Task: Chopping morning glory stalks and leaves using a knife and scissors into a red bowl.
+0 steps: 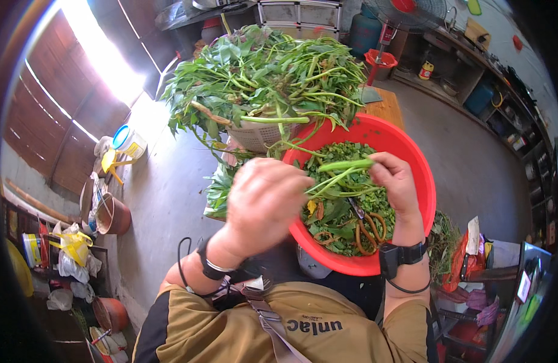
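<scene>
My right hand (395, 181) pinches several green vegetable stems (340, 174) above a red plastic basin (418, 149). The stems run leftwards to the fingertips of my left hand (269, 204), which is blurred and curled; its grip on them cannot be made out. Chopped greens (351, 152) lie in the basin, along with some larger leaves. Scissors with brown loop handles (361, 242) rest on these greens, blades pointing away from me. Beyond the basin, a heap of leafy stems (265, 77) overflows a pale perforated plastic basket (256, 137).
More leaves (218, 195) lie left of the basin. A wooden surface (383, 106) shows behind it. To the right are a cleaver (472, 238) and a heap of plant stalks (443, 245). A pedestal fan (388, 34) stands farther back; buckets (113, 213) line the left side.
</scene>
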A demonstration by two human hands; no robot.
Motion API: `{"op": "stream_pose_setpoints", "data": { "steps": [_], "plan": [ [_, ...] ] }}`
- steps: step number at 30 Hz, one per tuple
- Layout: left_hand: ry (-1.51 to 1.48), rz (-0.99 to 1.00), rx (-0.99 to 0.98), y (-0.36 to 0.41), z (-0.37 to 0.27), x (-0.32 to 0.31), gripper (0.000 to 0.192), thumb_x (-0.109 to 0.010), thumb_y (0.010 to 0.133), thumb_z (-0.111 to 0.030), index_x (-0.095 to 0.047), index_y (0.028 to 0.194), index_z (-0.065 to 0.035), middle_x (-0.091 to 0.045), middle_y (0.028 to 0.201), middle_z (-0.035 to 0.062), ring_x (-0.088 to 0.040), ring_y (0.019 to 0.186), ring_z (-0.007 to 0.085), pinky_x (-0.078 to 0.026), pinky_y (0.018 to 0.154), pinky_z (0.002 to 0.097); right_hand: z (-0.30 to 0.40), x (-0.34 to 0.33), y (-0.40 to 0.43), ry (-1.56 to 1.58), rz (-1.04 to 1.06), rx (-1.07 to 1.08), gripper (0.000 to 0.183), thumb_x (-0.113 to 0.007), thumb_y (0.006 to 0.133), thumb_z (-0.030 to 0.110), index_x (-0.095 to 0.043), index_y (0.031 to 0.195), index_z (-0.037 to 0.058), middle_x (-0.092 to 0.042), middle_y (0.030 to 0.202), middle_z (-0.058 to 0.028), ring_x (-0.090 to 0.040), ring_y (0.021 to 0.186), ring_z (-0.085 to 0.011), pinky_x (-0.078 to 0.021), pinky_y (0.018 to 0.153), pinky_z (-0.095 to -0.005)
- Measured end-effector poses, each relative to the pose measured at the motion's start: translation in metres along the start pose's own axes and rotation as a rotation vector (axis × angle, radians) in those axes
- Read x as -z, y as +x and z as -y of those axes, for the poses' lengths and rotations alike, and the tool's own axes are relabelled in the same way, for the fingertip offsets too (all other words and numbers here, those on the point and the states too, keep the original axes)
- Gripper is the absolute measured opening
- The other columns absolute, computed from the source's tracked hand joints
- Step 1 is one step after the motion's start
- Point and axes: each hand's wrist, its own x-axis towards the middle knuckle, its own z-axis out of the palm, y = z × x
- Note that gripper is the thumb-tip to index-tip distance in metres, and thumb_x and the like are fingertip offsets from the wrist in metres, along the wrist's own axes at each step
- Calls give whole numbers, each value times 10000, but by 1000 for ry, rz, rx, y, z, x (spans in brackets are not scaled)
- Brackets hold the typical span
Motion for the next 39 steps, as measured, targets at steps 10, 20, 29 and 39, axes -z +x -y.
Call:
{"op": "stream_pose_setpoints", "data": {
  "steps": [10,20,29,39],
  "plan": [
    [-90,377,30,-9,-7,-51,266,-617,791,-85,-568,1044,-19,-532,839,118,-549,779,312,-439,712,398,25,-37,-19,-310,192,35,265,-690,806,89,-603,1045,12,-583,780,-16,-540,732,-101,-459,703,-247],
    [-237,692,200,-49,-5,-49,127,-589,834,-128,-579,929,-44,-568,856,126,-587,819,335,-489,685,419,-22,21,-44,-1152,162,-182,302,-680,795,193,-629,1049,38,-593,982,-156,-610,887,-319,-481,797,-408],
    [-239,645,201,-49,-5,-49,192,-637,800,-162,-554,937,-57,-588,831,130,-597,821,329,-488,685,417,1,35,-43,-906,225,-198,180,-640,833,179,-683,883,11,-657,739,-106,-635,713,-273,-502,659,-355],
    [-141,231,185,-28,15,-53,182,-686,735,-65,-604,896,-52,-580,925,112,-580,871,317,-465,748,405,13,55,-80,26,-304,-96,226,-553,928,214,-621,824,25,-569,647,-14,-490,560,-66,-372,509,-205]
  ]
}}
